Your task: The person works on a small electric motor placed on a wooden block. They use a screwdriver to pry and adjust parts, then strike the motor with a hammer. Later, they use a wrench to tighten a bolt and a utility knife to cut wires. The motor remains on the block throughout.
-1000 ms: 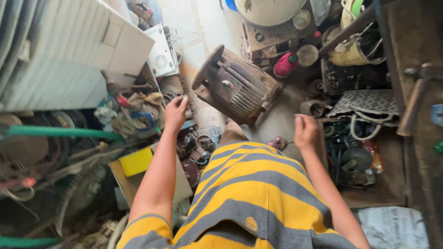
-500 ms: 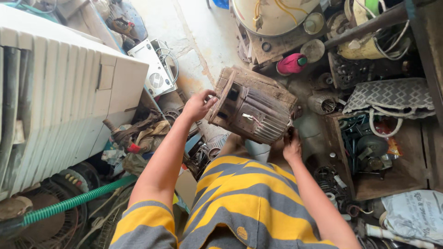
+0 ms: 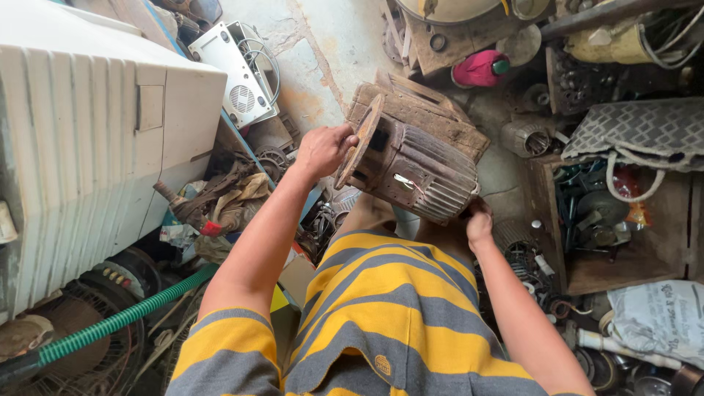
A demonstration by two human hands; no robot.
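A rusty, ribbed cylindrical electric motor is held tilted above the cracked concrete floor, close to the striped shirt. Its flat end plate is gripped by the left hand; its far lower end is apparently grasped by the right hand, fingers partly hidden. A white slatted appliance casing stands well apart at the left

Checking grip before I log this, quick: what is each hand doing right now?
Left hand: closed on the end plate of the rusty motor.
Right hand: under the motor's other end, supporting it; fingers hidden.
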